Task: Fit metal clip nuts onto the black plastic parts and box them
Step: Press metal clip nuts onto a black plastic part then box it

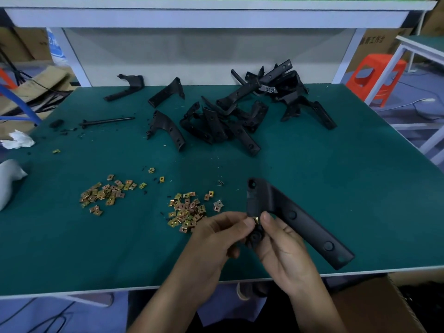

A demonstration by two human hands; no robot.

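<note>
My right hand grips a long angled black plastic part above the table's front edge. My left hand pinches a brass-coloured clip nut against the part's lower tab, between both thumbs. Two loose heaps of clip nuts lie on the green mat, one just left of my hands and one further left. A pile of black plastic parts lies at the back middle, with single parts spread to its left.
A cardboard box stands below the table's front right edge. A black rod and crumpled white paper lie at the left. A grey object sits at the left edge. An orange stool stands beyond the right side.
</note>
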